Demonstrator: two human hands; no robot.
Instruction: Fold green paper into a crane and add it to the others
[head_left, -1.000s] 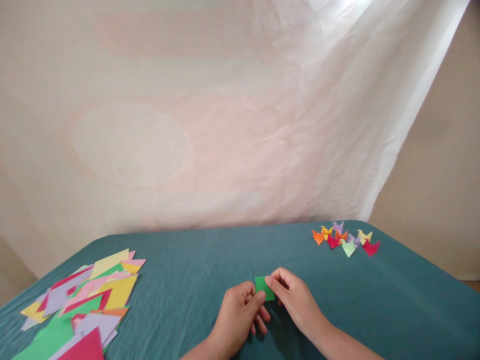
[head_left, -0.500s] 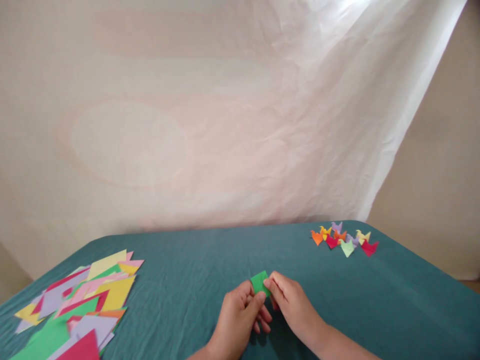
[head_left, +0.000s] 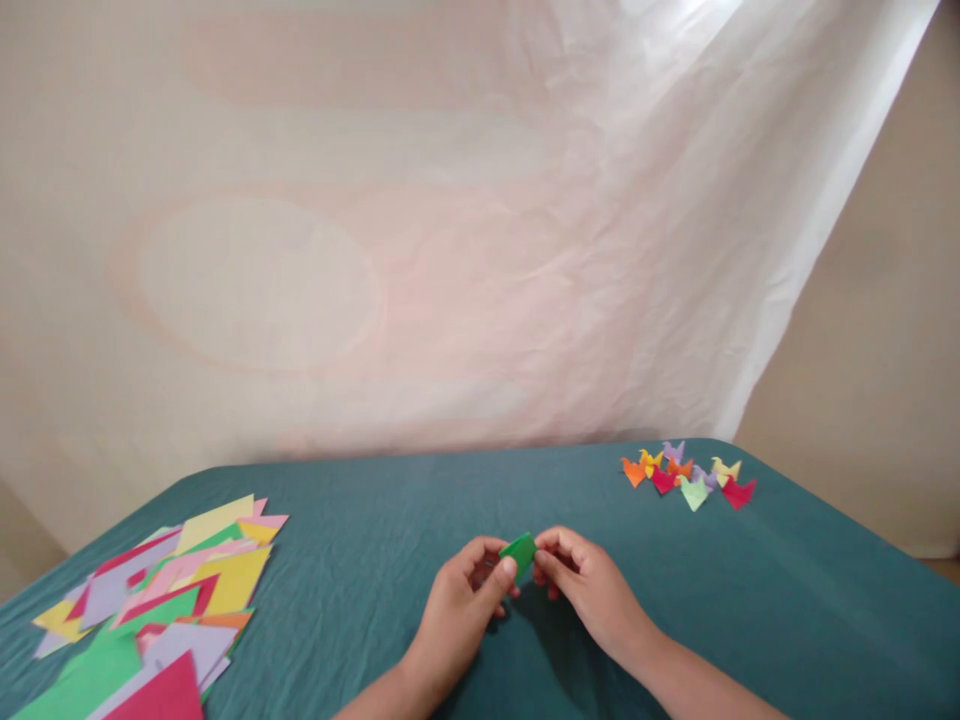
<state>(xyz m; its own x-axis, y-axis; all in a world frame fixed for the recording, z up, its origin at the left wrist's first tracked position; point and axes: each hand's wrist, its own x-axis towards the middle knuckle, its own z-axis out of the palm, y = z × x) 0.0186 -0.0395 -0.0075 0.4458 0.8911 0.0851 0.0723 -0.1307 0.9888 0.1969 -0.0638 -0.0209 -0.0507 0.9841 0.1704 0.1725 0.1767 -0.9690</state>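
A small piece of folded green paper [head_left: 520, 551] is held up over the front middle of the table. My left hand [head_left: 466, 607] pinches its left side between thumb and fingers. At its right edge, my right hand [head_left: 589, 588] grips the paper between thumb and forefinger. The paper is tilted, and its lower part is partly covered by my left thumb. A shadow of the hands falls on the cloth below them.
Coloured paper sheets [head_left: 172, 600] lie in a loose, overlapping pile at the left. Several small folded paper birds [head_left: 694, 490] stand grouped at the far right. A dark green cloth [head_left: 390, 540] covers the table, and a pale sheet [head_left: 465, 300] hangs behind it.
Both hands have lifted slightly away from me with the green paper. The paper has turned and now shows a narrower, more slanted face.
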